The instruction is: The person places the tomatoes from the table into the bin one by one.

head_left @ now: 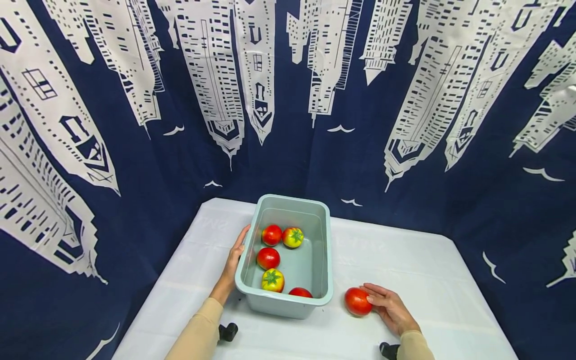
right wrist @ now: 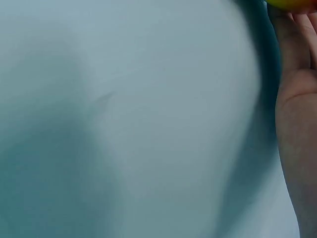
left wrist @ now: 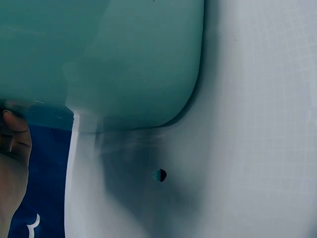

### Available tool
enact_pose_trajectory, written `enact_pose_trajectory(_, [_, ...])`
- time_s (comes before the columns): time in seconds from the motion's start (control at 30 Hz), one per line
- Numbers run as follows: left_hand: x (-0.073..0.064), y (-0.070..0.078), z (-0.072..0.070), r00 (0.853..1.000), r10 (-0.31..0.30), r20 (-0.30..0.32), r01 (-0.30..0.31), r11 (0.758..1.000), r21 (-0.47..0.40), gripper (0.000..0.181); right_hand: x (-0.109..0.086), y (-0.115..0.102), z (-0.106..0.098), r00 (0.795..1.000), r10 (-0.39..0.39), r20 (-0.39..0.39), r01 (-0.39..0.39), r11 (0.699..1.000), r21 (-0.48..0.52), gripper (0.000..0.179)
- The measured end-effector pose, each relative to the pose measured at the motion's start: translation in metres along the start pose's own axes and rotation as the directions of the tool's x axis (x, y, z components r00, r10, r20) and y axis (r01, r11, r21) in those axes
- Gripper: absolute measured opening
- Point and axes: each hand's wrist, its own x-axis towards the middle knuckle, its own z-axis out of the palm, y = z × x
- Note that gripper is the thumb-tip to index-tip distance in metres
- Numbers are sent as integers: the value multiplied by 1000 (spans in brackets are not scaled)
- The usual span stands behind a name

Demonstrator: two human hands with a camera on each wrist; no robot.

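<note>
- On the left side of the white desk (head_left: 405,280), the left hand (head_left: 233,265) lies flat against the outer left wall of a grey-green tub (head_left: 325,250), fingers straight and pointing away from the person, the thumb near the rim.
- From the left wrist view, only the tub's rounded underside (left wrist: 124,59) and its shadow on the desk show, with the edge of the hand (left wrist: 12,163) at the frame's left border; a small dark speck (left wrist: 159,174) lies on the cloth beneath.
- Inside the tub lie five tomatoes: a red one (head_left: 272,234) and a yellow-red one with a green stem (head_left: 293,237) side by side at the far end, a red one (head_left: 268,258) in the middle by the left wall, a yellow one with a green stem (head_left: 272,280) nearer, and a red one (head_left: 300,292) partly hidden by the near rim.
- Just right of the tub's near corner, a sixth red tomato (head_left: 357,301) sits on the desk, apart from the tub.
- At the far right, the right hand (head_left: 390,307) cups this tomato from its right side, fingers loosely curved around it and touching it; whether it grips firmly, I cannot tell.
- From the right wrist view, only the palm (right wrist: 297,124) and a sliver of the fruit (right wrist: 292,4) show against the cloth.
</note>
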Motion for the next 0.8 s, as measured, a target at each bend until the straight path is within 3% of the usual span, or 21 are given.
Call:
enact_pose_trajectory(0.27, [0, -3, -1, 1000, -7, -16, 7, 1000, 3, 64, 12, -50, 7, 988, -142, -58, 146, 988, 58, 41])
enact_pose_trajectory(0.5, [2, -12, -4, 1000, 0, -21, 1, 999, 48, 64, 19, -96, 16, 979, -201, -14, 202, 975, 94, 44])
enact_pose_trajectory(0.8, [2, -14, -6, 1000, -6, -25, 7, 999, 51, 64, 32, -131, 36, 963, -270, 16, 267, 958, 106, 39])
